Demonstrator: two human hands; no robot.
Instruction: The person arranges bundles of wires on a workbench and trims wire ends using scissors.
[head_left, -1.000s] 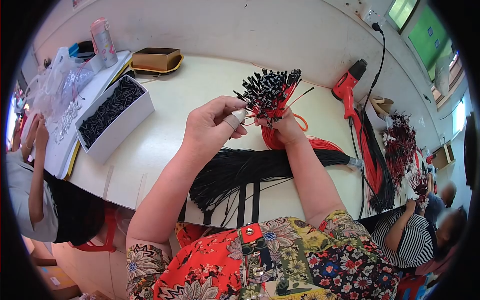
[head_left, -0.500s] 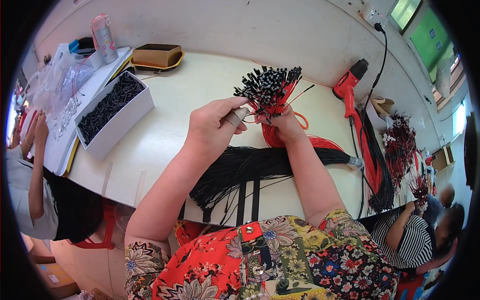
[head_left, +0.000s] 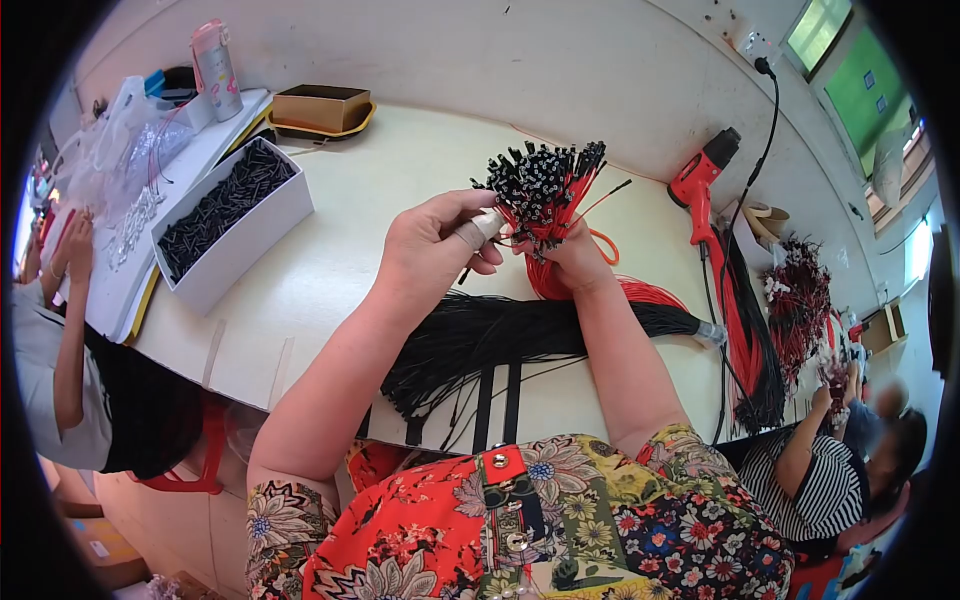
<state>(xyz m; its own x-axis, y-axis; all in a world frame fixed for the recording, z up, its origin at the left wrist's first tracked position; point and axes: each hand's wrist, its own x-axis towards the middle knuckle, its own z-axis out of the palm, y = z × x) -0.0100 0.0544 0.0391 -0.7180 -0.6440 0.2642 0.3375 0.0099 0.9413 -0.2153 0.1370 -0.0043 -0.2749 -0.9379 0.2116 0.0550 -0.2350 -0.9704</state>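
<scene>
My right hand (head_left: pixel 575 258) is wrapped round a thick bundle of red wires (head_left: pixel 548 282) whose black-sleeved ends (head_left: pixel 540 185) fan out above the fist. My left hand (head_left: pixel 440 240), with pale tape round a finger and the thumb tip, pinches at the bundle's left edge, where a thin red wire runs to its fingers. A short black tip (head_left: pixel 463 275) pokes out beneath that hand. One wire with a black end (head_left: pixel 608 200) sticks out to the right of the bundle. Under my forearms lies a bundle of black wires (head_left: pixel 490 345) on the table.
To the left stands a white box (head_left: pixel 245 235) of short black tubes. Behind it is a brown box (head_left: pixel 322 108) on a yellow-edged tray. A red heat gun (head_left: pixel 700 185) and hanging wires (head_left: pixel 755 340) are at the right. Co-workers sit on both sides.
The view has shifted slightly. My left fingers have moved a little at the bundle's edge, and a black tip now shows below them. My right hand keeps its hold.
</scene>
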